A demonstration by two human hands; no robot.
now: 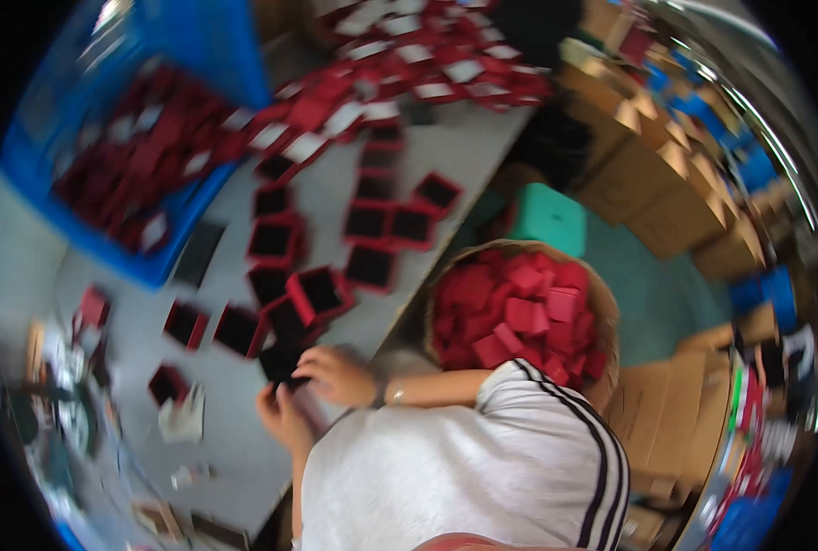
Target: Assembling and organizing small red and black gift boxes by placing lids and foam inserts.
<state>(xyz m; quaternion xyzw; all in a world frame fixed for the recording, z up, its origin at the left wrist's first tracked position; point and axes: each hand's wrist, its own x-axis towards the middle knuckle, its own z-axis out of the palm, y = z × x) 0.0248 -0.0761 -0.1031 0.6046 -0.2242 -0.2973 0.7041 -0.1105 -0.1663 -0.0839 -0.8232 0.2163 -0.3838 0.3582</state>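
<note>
Dark piece, left of the basket: from here I see left hand and right hand pinching it; black-filled boxes look done, the red-and-white heap seems left.

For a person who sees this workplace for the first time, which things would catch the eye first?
Probably the blue bin at the upper left, filled with dark red pieces. Next, the round container heaped with bright red pieces, right of the grey table. Between them, many red-and-black boxes lie scattered on the table.
</note>
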